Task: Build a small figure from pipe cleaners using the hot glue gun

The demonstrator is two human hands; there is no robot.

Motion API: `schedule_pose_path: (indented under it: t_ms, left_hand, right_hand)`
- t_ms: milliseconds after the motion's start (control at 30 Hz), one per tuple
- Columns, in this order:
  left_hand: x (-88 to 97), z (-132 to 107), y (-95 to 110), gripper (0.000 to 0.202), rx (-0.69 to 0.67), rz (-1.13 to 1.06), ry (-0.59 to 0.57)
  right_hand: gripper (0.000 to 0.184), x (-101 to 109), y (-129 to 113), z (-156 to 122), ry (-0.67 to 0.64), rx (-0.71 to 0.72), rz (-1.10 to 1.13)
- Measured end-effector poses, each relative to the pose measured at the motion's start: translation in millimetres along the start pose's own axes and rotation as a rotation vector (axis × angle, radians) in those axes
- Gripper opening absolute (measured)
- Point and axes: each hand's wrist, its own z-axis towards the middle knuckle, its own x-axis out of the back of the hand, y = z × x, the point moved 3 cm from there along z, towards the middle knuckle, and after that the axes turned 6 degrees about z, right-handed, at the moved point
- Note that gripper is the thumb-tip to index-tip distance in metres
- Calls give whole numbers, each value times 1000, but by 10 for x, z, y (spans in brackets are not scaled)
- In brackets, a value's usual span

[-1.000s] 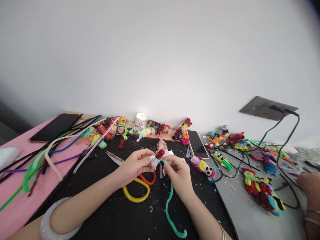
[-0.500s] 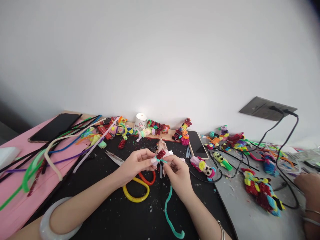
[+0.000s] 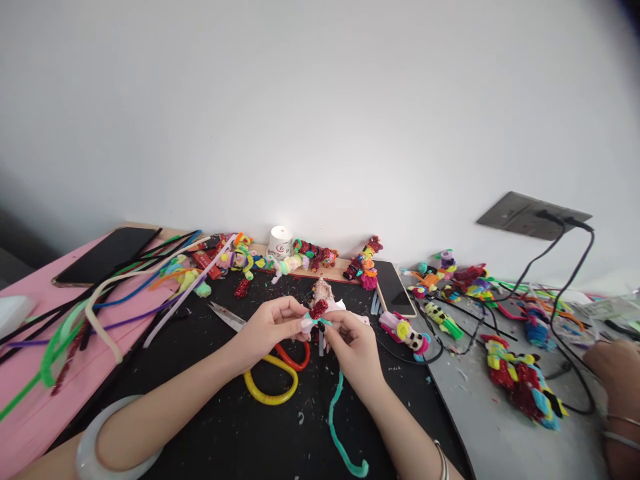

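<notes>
My left hand and my right hand meet over the black mat, fingertips pinched together. Between them is a small red glittery pipe-cleaner piece, standing up from the left fingertips. A teal pipe cleaner crosses at the right fingertips, and its long tail hangs down onto the mat in a curve. Fingers hide exactly how the two join. Partly under my left hand lie scissors with yellow and red handles, blades pointing up left. Behind the fingertips is a pale beige fuzzy thing, partly hidden.
Loose pipe cleaners and a black phone lie on the pink board at left. Along the wall are several pipe-cleaner figures, a paper cup and another phone. At right are more figures, cables and another person's hand.
Both hands keep nearly the same place and pinch. The red piece sits slightly more upright at the fingertips, and the whole view has shifted a little.
</notes>
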Motion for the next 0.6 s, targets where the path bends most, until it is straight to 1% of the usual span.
schedule_pose_path:
  t_ms: [200,467,533,600]
  left_hand:
    - [-13,-8,57,21,-26,71,28]
    - [-4,-27,83,19,-94,210,106]
    - [6,-42,77,18,-116,277,140]
    - [10,-60,72,15,-160,359,169]
  right_hand:
    - [13,-1,0,-9,-6,11,-34]
    - [8,-22,-65,-43,8,63,-72]
    - [7,-30,-75,-50,21,93,-92]
    - [6,-40,-91,-62,42,159,-147]
